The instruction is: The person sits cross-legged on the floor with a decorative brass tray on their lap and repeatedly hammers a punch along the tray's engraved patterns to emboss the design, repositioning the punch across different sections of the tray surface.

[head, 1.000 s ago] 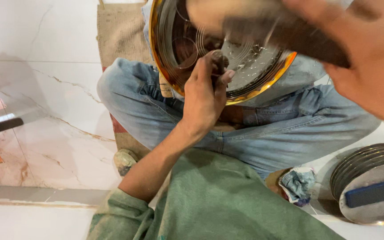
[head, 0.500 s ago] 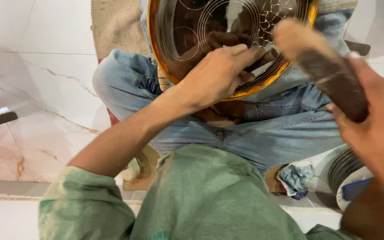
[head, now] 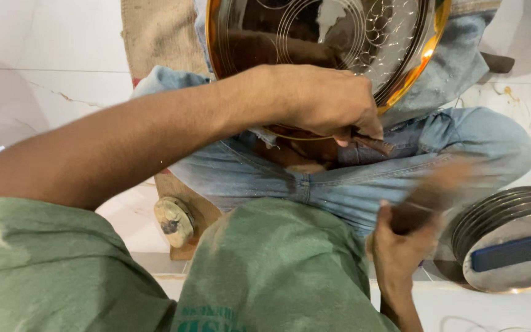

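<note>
A round metal plate (head: 394, 43) with a gold rim and engraved circles leans against my crossed legs in blue jeans (head: 364, 184). My left hand (head: 324, 101) reaches across from the left and rests on the plate's lower rim, pinching a small dark tool (head: 373, 144) that points down to the right. My right hand (head: 401, 246) is low at the right, closed around a wooden mallet (head: 434, 190) that is blurred by motion. The mallet's head is apart from the plate and the tool.
A stack of steel plates (head: 493, 212) lies at the lower right with a blue block (head: 507, 253) on the top one. A round metal knob (head: 173, 221) sits on a wooden board by my left knee. Burlap matting (head: 155, 31) covers part of the marble floor (head: 44, 55).
My right hand has swung the mallet down from the upper right to beside my right knee. My left hand has slid from the plate's face down to its lower rim.
</note>
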